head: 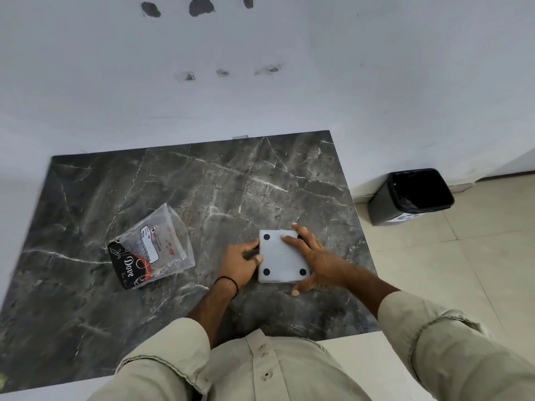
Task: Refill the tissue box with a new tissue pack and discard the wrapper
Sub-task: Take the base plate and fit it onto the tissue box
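The white square tissue box lies upside down on the dark marble table, its base with black round feet facing up. My left hand grips the box's left edge, thumb on the base. My right hand lies flat over its right side, fingers spread across the base. The empty clear plastic wrapper, with a black end printed "Dove", lies flat on the table to the left of the box, apart from both hands. The tissues themselves are hidden.
A dark bin lined with a black bag stands open on the tiled floor to the right of the table, against the white wall. The table's right edge runs just past my right hand.
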